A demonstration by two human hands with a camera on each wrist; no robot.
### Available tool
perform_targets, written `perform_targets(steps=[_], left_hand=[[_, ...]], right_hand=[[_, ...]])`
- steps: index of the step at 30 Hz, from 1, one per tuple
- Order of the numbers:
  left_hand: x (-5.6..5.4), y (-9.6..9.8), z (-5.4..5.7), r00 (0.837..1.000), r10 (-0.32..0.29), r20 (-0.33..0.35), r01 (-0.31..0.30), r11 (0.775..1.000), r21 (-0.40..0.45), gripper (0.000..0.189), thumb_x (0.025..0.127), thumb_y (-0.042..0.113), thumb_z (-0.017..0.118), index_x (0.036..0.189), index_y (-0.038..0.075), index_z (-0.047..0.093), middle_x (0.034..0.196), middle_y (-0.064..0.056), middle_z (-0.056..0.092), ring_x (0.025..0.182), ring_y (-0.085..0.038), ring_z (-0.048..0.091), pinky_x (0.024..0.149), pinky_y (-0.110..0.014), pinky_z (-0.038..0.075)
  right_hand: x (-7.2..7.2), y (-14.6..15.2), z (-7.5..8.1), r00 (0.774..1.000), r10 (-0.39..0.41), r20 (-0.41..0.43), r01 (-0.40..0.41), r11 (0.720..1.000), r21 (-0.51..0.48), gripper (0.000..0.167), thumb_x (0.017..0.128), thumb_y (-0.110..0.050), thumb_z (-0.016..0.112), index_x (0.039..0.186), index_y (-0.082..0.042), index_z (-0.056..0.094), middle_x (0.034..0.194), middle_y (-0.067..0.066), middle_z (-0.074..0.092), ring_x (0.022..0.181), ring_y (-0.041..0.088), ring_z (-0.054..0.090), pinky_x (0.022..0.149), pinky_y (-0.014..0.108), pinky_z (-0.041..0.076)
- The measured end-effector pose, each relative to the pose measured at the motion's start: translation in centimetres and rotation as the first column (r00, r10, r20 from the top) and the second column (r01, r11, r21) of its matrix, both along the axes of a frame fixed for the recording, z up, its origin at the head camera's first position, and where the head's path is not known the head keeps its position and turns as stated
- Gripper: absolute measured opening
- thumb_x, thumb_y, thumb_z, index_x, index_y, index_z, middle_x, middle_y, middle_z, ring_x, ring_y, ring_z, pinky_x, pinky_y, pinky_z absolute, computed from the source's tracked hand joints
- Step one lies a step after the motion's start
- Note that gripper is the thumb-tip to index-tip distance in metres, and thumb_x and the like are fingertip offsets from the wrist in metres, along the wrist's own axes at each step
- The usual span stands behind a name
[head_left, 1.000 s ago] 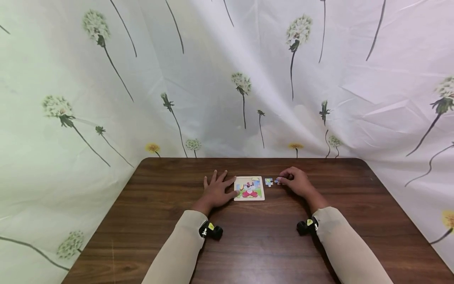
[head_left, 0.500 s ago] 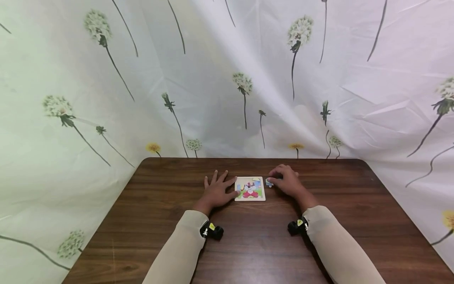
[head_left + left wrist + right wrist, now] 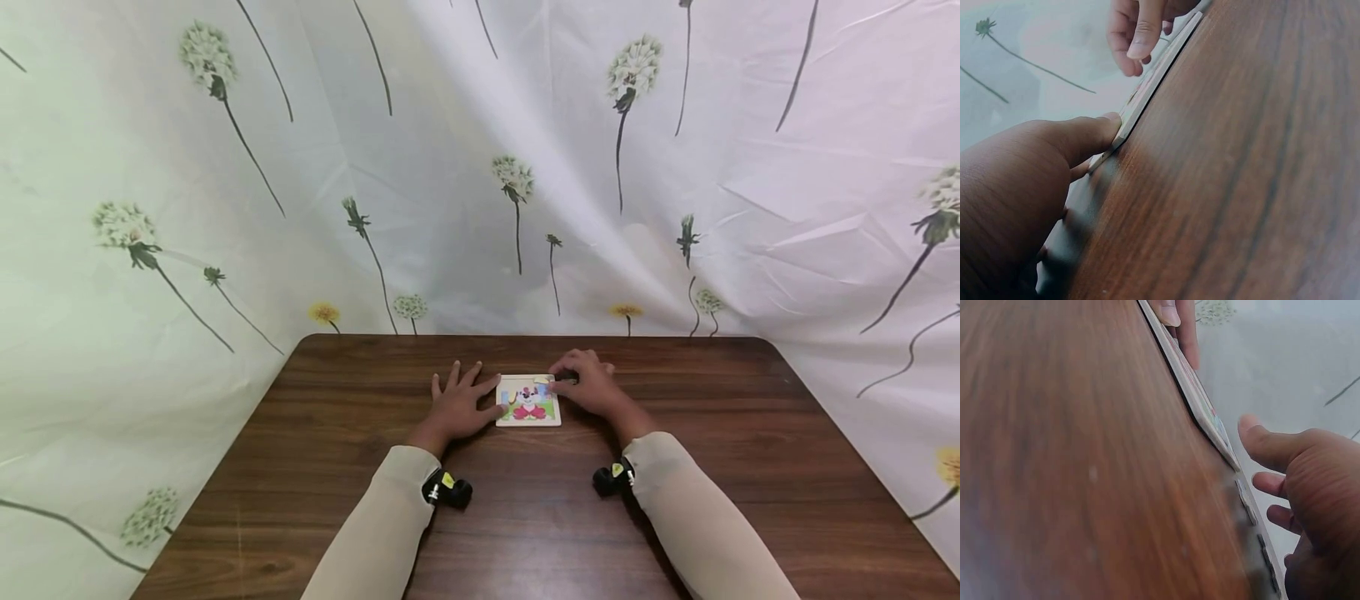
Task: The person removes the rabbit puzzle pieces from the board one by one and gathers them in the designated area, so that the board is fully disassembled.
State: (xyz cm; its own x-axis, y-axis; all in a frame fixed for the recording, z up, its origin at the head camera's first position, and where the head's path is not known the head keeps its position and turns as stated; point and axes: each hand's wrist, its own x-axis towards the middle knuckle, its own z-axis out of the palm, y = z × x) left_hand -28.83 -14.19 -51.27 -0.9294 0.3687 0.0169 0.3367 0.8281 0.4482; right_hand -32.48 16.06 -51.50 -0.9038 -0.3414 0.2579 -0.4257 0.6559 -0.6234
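A small square picture puzzle board (image 3: 528, 423) with a pale frame lies on the table, showing a cartoon animal in red. My left hand (image 3: 456, 412) rests at its left side, fingers spread; in the left wrist view the thumb (image 3: 1100, 134) presses on the board's corner. My right hand (image 3: 594, 390) hovers at the upper right corner, fingers loosely bent. In the right wrist view its thumb (image 3: 1260, 437) is above the table, with no piece visible in its fingers. Two loose jigsaw pieces, one nearer (image 3: 1267, 565) and one beside the board (image 3: 1246, 501), lie below that hand.
The brown wooden table (image 3: 525, 517) spreads out in front of and around the board. Behind it hangs a white cloth (image 3: 450, 250) printed with dandelions. A small black camera sits on each wrist, left (image 3: 450, 490) and right (image 3: 611, 477).
My right hand has moved left, from over the loose pieces to the board's upper right corner. My left hand has stayed at the board's left side.
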Motion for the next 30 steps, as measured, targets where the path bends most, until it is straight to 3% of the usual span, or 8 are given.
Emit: perform_targets(steps=[6, 15, 30], left_hand=[[0.0, 0.0, -0.1, 1.000, 0.000, -0.002, 0.000, 1.000, -0.006, 0.071, 0.107, 0.061, 0.060, 0.169, 0.029, 0.045, 0.183, -0.012, 0.024, 0.171, -0.051, 0.005, 0.129, -0.082, -0.002], [-0.1, 0.0, -0.1, 1.000, 0.000, 0.008, 0.001, 1.000, -0.010, 0.070, 0.108, 0.061, 0.059, 0.169, 0.031, 0.044, 0.184, -0.012, 0.023, 0.171, -0.050, 0.004, 0.129, -0.081, -0.003], [-0.1, 0.0, 0.0, 1.000, 0.014, 0.024, -0.013, 1.000, -0.027, 0.070, 0.108, 0.063, 0.057, 0.170, 0.033, 0.042, 0.184, -0.009, 0.021, 0.172, -0.047, 0.000, 0.131, -0.079, -0.004]], right_hand=[[-0.2, -0.8, -0.1, 1.000, 0.016, -0.007, -0.016, 1.000, 0.017, 0.022, 0.098, -0.027, 0.085, 0.115, -0.013, 0.082, 0.130, 0.013, 0.069, 0.125, 0.037, 0.050, 0.098, 0.063, 0.022], [-0.5, -1.4, -0.6, 1.000, 0.015, 0.026, -0.016, 0.999, 0.040, 0.025, 0.099, -0.033, 0.083, 0.120, -0.018, 0.082, 0.135, 0.010, 0.066, 0.133, 0.038, 0.045, 0.107, 0.067, 0.018], [-0.3, -1.9, 0.1, 0.998, 0.025, 0.050, -0.028, 0.997, 0.067, 0.020, 0.102, -0.032, 0.080, 0.117, -0.019, 0.084, 0.140, 0.013, 0.062, 0.143, 0.044, 0.038, 0.110, 0.068, 0.018]])
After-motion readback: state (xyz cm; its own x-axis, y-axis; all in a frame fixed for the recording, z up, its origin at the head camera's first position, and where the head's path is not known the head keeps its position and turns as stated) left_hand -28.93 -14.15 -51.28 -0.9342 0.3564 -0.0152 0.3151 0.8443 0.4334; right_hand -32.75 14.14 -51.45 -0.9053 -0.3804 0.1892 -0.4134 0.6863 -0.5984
